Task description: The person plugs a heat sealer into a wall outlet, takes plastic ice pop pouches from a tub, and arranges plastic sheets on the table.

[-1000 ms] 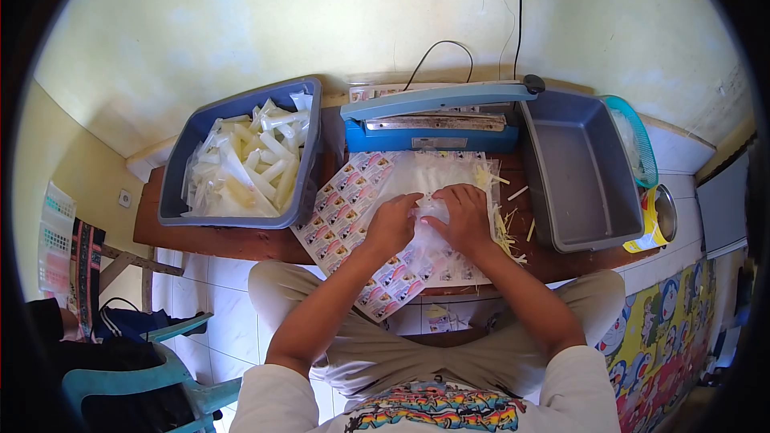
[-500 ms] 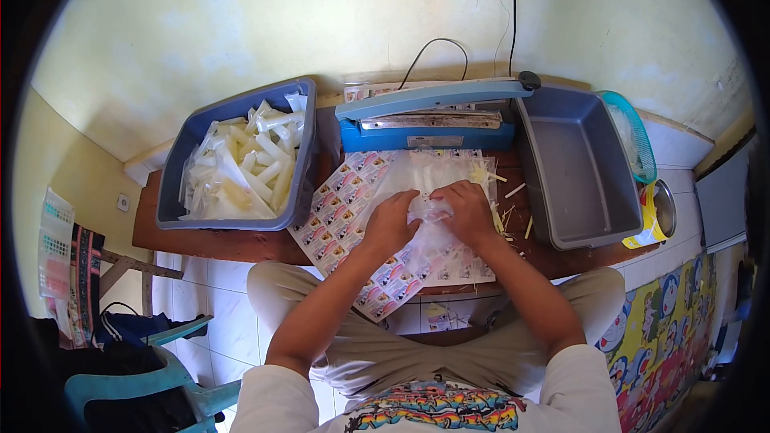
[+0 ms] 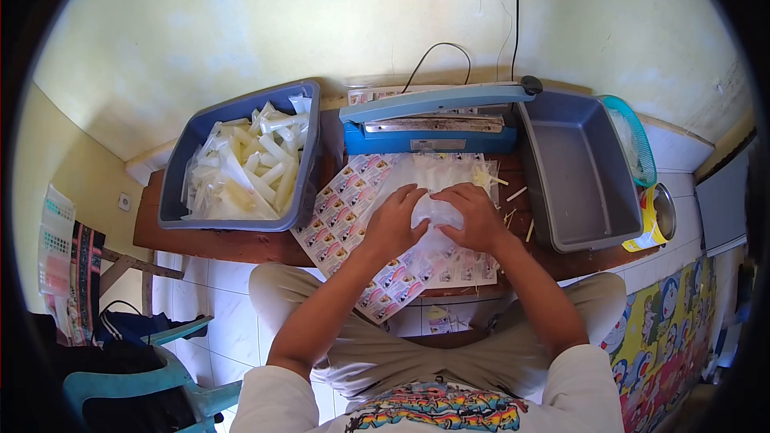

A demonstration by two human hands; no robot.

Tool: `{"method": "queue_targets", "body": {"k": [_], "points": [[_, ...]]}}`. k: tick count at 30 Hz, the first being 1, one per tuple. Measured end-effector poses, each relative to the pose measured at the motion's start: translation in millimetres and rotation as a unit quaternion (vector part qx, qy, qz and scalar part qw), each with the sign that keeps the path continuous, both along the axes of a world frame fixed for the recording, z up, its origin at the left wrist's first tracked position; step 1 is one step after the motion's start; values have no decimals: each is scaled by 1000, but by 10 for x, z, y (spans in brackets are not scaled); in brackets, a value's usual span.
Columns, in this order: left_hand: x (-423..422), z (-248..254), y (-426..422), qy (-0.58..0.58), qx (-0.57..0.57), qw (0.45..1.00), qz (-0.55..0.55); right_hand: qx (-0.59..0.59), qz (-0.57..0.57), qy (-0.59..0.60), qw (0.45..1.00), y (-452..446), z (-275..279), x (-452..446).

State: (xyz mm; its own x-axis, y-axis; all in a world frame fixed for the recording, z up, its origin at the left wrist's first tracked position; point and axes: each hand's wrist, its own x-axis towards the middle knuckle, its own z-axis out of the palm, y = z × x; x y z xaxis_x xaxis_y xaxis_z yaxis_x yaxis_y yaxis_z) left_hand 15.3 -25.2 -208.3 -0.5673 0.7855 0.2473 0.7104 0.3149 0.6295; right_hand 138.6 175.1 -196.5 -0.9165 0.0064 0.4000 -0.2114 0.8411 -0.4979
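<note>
A clear plastic bag (image 3: 436, 212) lies on printed paper sheets (image 3: 337, 236) in front of me, its middle crumpled into a pale, rounded bulge. My left hand (image 3: 396, 223) curls against the left side of this bulge, thumb pointing inward. From the right, my right hand (image 3: 475, 216) grips the bag, with bent fingers over its far part and the thumb nearer me. Both hands touch the plastic; what lies inside the bulge is not clear. Just beyond them stands a blue impulse sealer (image 3: 429, 139), its arm raised.
On the left, a grey tub (image 3: 178, 192) holds many pale, filled plastic tubes (image 3: 249, 168). A second grey tub (image 3: 581, 168) stands on the right, beside a turquoise basket (image 3: 638, 140) and a yellow can (image 3: 654, 220). Thin pale sticks (image 3: 517, 193) lie scattered on the wooden table (image 3: 216, 242).
My thumbs have moved apart from their close hold, and the bulge of plastic between my hands shows wider and rounder. The view has shifted slightly.
</note>
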Motion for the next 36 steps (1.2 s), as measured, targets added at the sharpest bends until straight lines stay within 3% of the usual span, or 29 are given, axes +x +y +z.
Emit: {"method": "queue_targets", "body": {"k": [5,12,22,25,27,32,36], "points": [[61,238,-1,102,43,994,-3,-22,19,21,999,-22,159,-5],[-26,370,-40,88,112,990,3,-84,15,45,995,-60,220,-51],[-364,798,-322,142,201,963,112,-121,14,114,986,-460,622,-366],[-532,985,-501,163,220,948,160,-160,12,111,981,-706,791,-691],[-671,1084,-647,110,235,941,219,-167,23,112,979,-861,878,-996],[-1243,1067,-1110,146,211,924,285,-244,55,130,959,-1325,906,-1861],[-1700,924,-1356,87,196,909,357,-201,76,138,967,-1630,821,-2444]]}}
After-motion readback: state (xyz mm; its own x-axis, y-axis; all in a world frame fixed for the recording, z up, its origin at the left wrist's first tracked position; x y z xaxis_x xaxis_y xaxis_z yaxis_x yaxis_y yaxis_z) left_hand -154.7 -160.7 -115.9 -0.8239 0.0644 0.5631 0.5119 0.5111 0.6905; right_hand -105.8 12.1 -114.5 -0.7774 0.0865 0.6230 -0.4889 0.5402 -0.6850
